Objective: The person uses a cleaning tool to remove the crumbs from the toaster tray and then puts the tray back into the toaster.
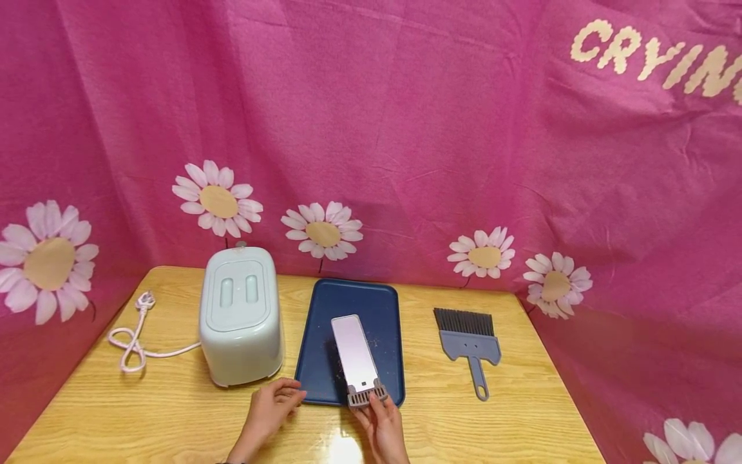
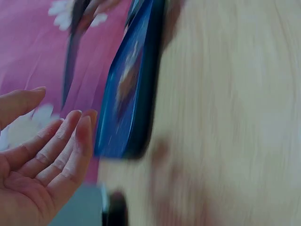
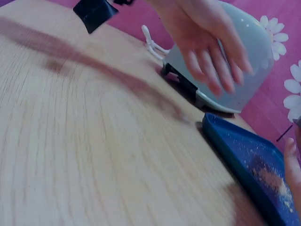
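My right hand grips the grey slotted end of a long, shiny crumb tray, thumb on top. The crumb tray slants over a dark blue tray lying on the table. Brown and pale crumbs are scattered inside the blue tray, seen in the right wrist view. Beside that tray's near left corner, my left hand hovers with relaxed fingers, holding nothing. In the left wrist view its palm and fingers show slightly bent and bare.
Left of the blue tray stands a pale mint toaster with its lid on. Its white cord and plug lie looped at the table's left. A grey hand brush with dark bristles lies on the right. Pink flowered cloth hangs behind.
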`<state>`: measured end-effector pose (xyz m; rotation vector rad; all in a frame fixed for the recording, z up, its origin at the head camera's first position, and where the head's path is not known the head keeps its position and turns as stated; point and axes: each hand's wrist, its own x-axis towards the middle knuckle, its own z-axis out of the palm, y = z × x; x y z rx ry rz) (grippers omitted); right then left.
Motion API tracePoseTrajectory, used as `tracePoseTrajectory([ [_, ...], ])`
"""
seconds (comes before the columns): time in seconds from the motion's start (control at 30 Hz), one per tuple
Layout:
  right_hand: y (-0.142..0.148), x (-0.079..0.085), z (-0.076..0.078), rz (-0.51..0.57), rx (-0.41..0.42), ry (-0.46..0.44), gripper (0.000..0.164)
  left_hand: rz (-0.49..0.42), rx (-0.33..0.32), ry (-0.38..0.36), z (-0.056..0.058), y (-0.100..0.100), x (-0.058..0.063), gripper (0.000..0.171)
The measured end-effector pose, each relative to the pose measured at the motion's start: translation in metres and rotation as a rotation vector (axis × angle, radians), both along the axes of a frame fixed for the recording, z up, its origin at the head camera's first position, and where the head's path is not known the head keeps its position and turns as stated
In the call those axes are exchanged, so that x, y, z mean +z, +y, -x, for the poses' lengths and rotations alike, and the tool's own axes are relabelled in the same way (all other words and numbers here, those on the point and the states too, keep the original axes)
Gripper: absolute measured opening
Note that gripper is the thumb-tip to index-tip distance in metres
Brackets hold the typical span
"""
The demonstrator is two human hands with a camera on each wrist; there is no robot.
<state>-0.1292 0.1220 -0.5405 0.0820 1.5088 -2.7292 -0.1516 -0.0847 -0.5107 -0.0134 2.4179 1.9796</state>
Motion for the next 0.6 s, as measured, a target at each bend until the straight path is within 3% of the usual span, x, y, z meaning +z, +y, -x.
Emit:
tracePoseTrajectory([
  [0.13,0.005,-0.005,-0.003,-0.037,0.005,-0.053,0.045,0.100,0.140,0.020,-0.003,-0.031,0.009,0.023],
  [0.3,0.005,-0.008,-0.009,-0.074,0.045,-0.122,0.043,0.318,0.331,0.105,-0.006,-0.065,0.019,0.023],
  [0.43,0.000,-0.011,-0.013,-0.079,0.087,-0.161,0.043,0.352,0.489,0.143,-0.003,-0.076,0.028,0.038],
  [0.53,-0.005,-0.016,-0.015,-0.086,0.121,-0.194,0.039,0.337,0.509,0.195,0.004,-0.081,0.033,0.062],
  [0.6,-0.008,-0.022,-0.016,-0.110,0.150,-0.210,0.038,0.335,0.463,0.225,0.010,-0.084,0.037,0.082],
])
